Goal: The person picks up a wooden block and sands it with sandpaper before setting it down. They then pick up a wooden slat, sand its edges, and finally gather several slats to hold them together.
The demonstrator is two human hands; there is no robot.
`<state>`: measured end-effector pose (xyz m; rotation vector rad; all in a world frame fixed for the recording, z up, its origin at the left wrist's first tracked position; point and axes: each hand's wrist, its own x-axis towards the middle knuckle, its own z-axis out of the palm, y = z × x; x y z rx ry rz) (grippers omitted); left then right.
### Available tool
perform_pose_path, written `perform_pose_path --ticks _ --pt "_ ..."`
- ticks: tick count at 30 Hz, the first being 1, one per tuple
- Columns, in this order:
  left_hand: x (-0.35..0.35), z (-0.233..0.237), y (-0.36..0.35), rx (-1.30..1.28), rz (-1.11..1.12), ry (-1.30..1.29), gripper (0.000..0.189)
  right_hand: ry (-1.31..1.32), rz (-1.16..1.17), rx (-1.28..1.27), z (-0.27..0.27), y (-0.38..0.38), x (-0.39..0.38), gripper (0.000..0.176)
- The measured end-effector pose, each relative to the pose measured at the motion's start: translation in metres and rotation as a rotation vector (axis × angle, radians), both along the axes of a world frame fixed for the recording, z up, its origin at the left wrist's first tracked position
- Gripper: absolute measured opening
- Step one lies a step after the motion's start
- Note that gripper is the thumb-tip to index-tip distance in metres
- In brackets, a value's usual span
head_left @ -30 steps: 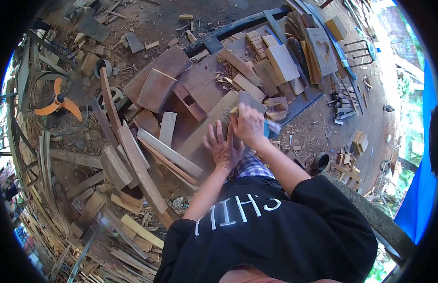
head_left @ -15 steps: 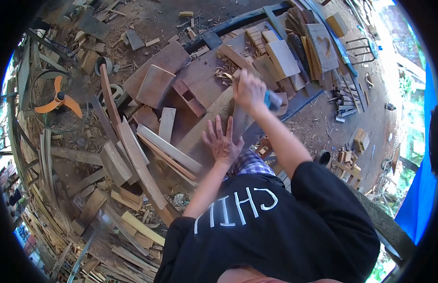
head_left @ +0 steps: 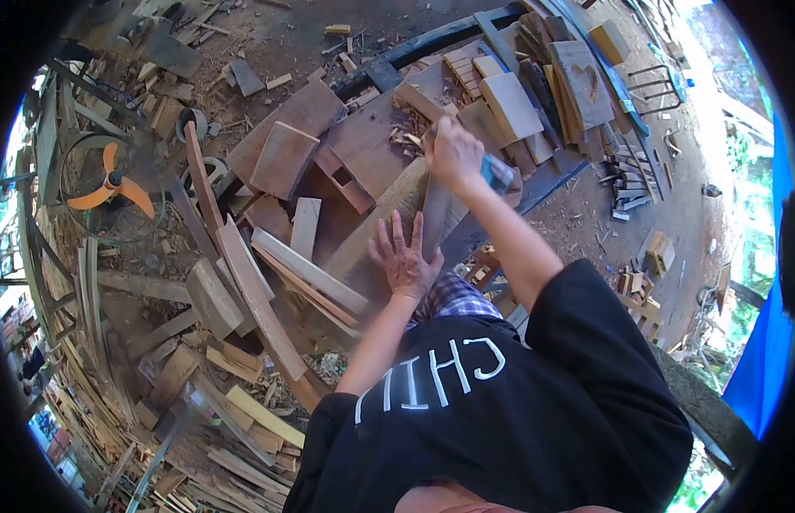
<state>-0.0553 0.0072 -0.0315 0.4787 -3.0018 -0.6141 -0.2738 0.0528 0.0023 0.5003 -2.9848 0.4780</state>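
My left hand (head_left: 406,261) lies flat with its fingers spread, pressing on a wooden board (head_left: 376,222) in front of my body. My right hand (head_left: 455,154) is closed around a teal-bodied tool (head_left: 497,173), whose kind I cannot make out because the hand covers much of it. This tool is at the far end of a wood piece (head_left: 437,209) that runs from beside my left fingers. Wood shavings (head_left: 406,137) are scattered just beyond my right hand.
Loose blocks (head_left: 283,160) and long strips (head_left: 307,269) crowd the bench to the left. Stacked boards, one with a heart shape (head_left: 583,84), stand at the far right. An orange-bladed fan (head_left: 113,181) is at left. Wood scraps cover the floor.
My right hand and the teal tool have shifted slightly, and more of the tool shows. My left hand stays in place. The fan blades have turned.
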Motion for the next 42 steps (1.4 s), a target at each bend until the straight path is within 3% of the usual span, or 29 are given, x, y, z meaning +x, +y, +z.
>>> perform_pose_path --ticks 5,9,12,15,19,21,25,27,30,33,36,38,42 --pt "0.002 0.001 -0.001 0.034 -0.007 -0.022 0.088 -0.177 0.139 0.064 0.022 0.023 0.092 0.027" --pt "0.001 -0.001 0.001 -0.017 -0.007 -0.024 0.087 -0.022 0.025 0.036 -0.003 0.003 0.013 0.033" --pt "0.0 0.001 0.0 -0.013 -0.004 -0.018 0.087 0.071 0.035 -0.004 -0.002 0.006 0.015 0.034" --pt "0.001 -0.002 0.0 0.007 -0.006 0.01 0.087 -0.034 0.086 0.012 0.009 0.026 0.084 0.03" --pt "-0.002 -0.001 0.0 0.021 0.003 -0.02 0.086 -0.126 0.099 -0.029 0.005 0.024 0.061 0.03" --pt "0.001 0.0 0.002 0.004 0.005 -0.022 0.085 0.011 0.025 0.006 -0.003 0.01 0.013 0.033" --pt "-0.002 -0.002 0.0 0.007 0.004 0.008 0.086 0.106 0.038 -0.034 0.006 0.018 0.046 0.033" --pt "0.001 -0.002 0.001 0.019 -0.005 0.021 0.088 -0.17 0.091 0.056 0.017 0.032 0.095 0.028" --pt "0.002 -0.001 0.001 0.037 0.006 -0.035 0.085 -0.127 0.06 -0.063 0.006 0.031 0.073 0.028" --pt "0.0 -0.002 0.002 -0.013 -0.002 -0.017 0.088 -0.024 0.017 0.006 0.004 0.011 0.011 0.029" --pt "-0.002 -0.002 0.001 -0.025 -0.003 0.016 0.088 0.072 0.039 -0.072 0.002 0.019 0.039 0.03" --pt "0.001 -0.004 0.002 0.011 0.005 0.009 0.085 -0.117 0.061 0.001 0.012 0.032 0.088 0.029" --pt "0.002 -0.001 0.002 0.015 0.001 -0.013 0.085 -0.034 0.066 -0.013 0.003 0.031 0.061 0.03"
